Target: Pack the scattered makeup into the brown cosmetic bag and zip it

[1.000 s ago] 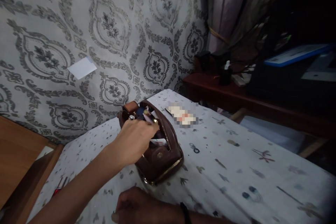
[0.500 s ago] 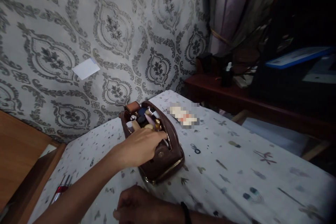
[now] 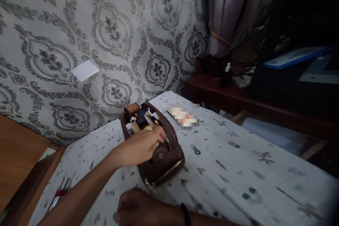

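Note:
An unzipped brown toiletry bag (image 3: 173, 160) lies on the patterned white tablecloth, packed with small cosmetics, several of them bottles or tubes. My left hand (image 3: 143, 144) reaches over its near side, the fingers bent down into the opening. Thumb and forefinger are drawn together there, but whatever they grip is hidden. Below the bag, my right hand (image 3: 140, 203) rests on the cloth with its fingers curled in, in dim light. Nothing shows in it, and it does not touch the bag. A dark band (image 3: 185, 214) circles the right wrist.
Slim silver tubes with a red band (image 3: 60, 192) lie by my left forearm. A blurred-out flat item (image 3: 184, 116) is right of the bag. Behind stands a patterned wall with a white card (image 3: 84, 70). A dark red desk (image 3: 212, 88) holding a small bottle (image 3: 226, 75) borders the right.
My left hand has shifted slightly within the bag's opening, its fingers now bunched higher and closer to the contents. My right hand stays put. The view has turned a little.

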Available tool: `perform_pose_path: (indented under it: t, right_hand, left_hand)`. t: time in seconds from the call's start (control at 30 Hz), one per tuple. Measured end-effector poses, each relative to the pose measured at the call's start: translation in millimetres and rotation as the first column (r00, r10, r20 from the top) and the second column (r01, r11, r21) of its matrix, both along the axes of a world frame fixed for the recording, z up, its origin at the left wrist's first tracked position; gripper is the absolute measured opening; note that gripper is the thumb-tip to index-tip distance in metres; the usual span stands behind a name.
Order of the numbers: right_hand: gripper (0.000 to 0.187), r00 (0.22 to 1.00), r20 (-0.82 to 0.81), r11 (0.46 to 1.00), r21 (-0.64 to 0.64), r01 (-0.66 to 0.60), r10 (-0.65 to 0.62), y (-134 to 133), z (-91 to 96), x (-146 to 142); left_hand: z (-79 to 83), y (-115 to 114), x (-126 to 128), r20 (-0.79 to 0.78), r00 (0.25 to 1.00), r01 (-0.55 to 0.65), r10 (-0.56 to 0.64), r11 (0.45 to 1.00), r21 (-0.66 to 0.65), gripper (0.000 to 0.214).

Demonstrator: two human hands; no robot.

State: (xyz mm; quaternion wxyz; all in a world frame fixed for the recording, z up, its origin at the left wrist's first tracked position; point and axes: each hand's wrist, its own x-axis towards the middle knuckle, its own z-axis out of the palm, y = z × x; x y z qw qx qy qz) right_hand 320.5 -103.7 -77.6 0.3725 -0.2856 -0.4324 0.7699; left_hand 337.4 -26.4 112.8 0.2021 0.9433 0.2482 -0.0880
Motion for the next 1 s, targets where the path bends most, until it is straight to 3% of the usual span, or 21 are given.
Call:
perform_pose_path:
  t: [0.2, 0.43, 0.57, 0.73, 0.87, 1.0]
  right_hand:
    - [0.051, 0.999, -0.022, 0.998, -0.047, -0.030, 0.029, 0.1, 1.7, 0.0]
    - [0.060, 0.995, -0.092, 0.998, -0.049, -0.049, 0.045, -2.1, 4.2, 3.7]
    - [0.063, 0.996, -0.067, 0.998, -0.036, -0.055, 0.053, -3.4, 16.1, 9.0]
    - [0.071, 0.998, -0.012, 0.998, -0.005, -0.068, 0.068, -1.1, 21.8, 8.5]
    - [0.071, 0.998, -0.002, 0.998, 0.014, -0.064, 0.064, 0.1, 17.1, 5.1]
    - [0.069, 0.997, -0.010, 0.997, 0.035, -0.073, 0.074, -0.3, 14.0, 4.4]
  left_hand:
    - [9.2, -3.8, -5.2, 0.040, 0.996, -0.083, 0.081, 0.995, 0.054, 0.024]
    - [12.1, -17.9, -29.5, 0.420, 0.900, -0.211, 0.116, 0.959, 0.189, 0.021]
    - [-1.0, -29.9, -55.9, 0.574, 0.810, -0.301, 0.117, 0.924, 0.235, 0.020]
    - [-24.4, -36.0, -91.3, 0.661, 0.727, -0.430, 0.185, 0.873, 0.230, 0.017]
    - [-25.4, -33.6, -96.1, 0.655, 0.743, -0.423, 0.134, 0.853, 0.305, 0.018]
    - [-14.0, -26.1, -75.8, 0.598, 0.800, -0.341, 0.050, 0.858, 0.384, 0.019]
